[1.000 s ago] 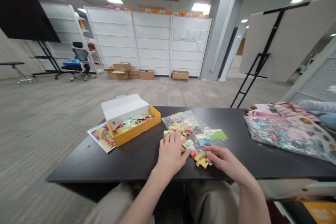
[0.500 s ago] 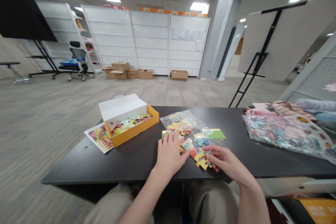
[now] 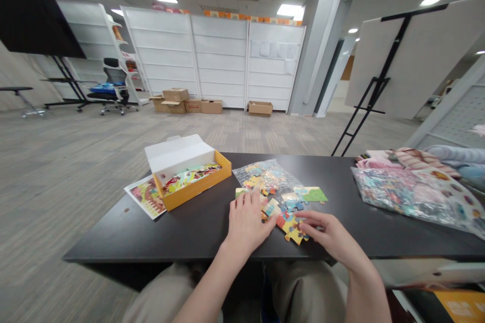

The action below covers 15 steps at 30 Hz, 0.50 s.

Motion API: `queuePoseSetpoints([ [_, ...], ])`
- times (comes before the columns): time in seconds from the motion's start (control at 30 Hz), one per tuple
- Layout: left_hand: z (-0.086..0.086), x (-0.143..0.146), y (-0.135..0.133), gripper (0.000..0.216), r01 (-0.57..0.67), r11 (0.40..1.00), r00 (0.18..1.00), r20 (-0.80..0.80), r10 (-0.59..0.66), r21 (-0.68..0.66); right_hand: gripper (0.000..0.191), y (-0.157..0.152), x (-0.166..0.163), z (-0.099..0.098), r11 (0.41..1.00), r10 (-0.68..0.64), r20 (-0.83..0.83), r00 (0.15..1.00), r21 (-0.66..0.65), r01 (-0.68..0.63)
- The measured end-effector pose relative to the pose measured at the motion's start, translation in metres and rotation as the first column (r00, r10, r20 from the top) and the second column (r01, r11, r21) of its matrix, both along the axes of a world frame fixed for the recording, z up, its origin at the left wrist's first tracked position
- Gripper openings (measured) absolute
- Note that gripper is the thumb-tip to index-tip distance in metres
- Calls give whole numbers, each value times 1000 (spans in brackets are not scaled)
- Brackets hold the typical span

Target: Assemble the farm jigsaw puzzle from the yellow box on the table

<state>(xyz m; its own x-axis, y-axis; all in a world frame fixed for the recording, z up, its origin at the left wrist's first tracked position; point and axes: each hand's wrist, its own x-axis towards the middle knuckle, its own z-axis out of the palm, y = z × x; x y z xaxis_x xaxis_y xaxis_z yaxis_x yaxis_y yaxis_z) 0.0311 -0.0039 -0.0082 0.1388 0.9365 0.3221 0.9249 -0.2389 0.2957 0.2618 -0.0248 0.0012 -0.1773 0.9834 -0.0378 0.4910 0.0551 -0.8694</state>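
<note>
My left hand (image 3: 247, 218) lies palm down on jigsaw pieces at the middle of the table, its fingers stretched out and partly covering them. The thumb reaches toward a joined group of yellow, red and blue puzzle pieces (image 3: 292, 229). At that group's right edge, my right hand (image 3: 326, 231) has its thumb and fingers closed around a puzzle piece, mostly hidden by the fingertips. Behind the hands are joined pieces with a green bush (image 3: 315, 194). Farther back lies a clear plastic bag (image 3: 271, 172) of loose puzzle pieces.
An opened yellow box (image 3: 200, 187) with colourful pieces stands left on the black table (image 3: 182, 237). A printed picture sheet (image 3: 144, 196) lies partly under it. At the right are a large filled plastic bag (image 3: 397, 199) and folded pink cloth (image 3: 379, 159).
The view has shifted slightly. My right fingers have drawn a little closer together at the yellow pieces; my left hand stays in place.
</note>
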Motion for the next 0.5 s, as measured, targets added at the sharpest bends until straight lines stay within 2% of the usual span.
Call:
queuePoseSetpoints([
  [0.13, -1, 0, 1, 70, 17, 1000, 1000, 2, -17, 7, 42, -2, -4, 2, 1000, -22, -23, 999, -10, 22],
  [0.23, -1, -3, 3, 68, 32, 999, 999, 26, -32, 9, 46, 1, -8, 0, 996, -86, -154, 984, -26, 82],
  [0.37, 4, -8, 3, 68, 123, 991, 988, 84, -127, 54, 44, 9, -17, -5, 972, -223, -410, 885, -28, 232],
  [0.5, 5, -12, 2, 67, 210, 971, 974, 61, -217, 116, 46, 19, -30, -8, 956, -259, -547, 796, -25, 294],
])
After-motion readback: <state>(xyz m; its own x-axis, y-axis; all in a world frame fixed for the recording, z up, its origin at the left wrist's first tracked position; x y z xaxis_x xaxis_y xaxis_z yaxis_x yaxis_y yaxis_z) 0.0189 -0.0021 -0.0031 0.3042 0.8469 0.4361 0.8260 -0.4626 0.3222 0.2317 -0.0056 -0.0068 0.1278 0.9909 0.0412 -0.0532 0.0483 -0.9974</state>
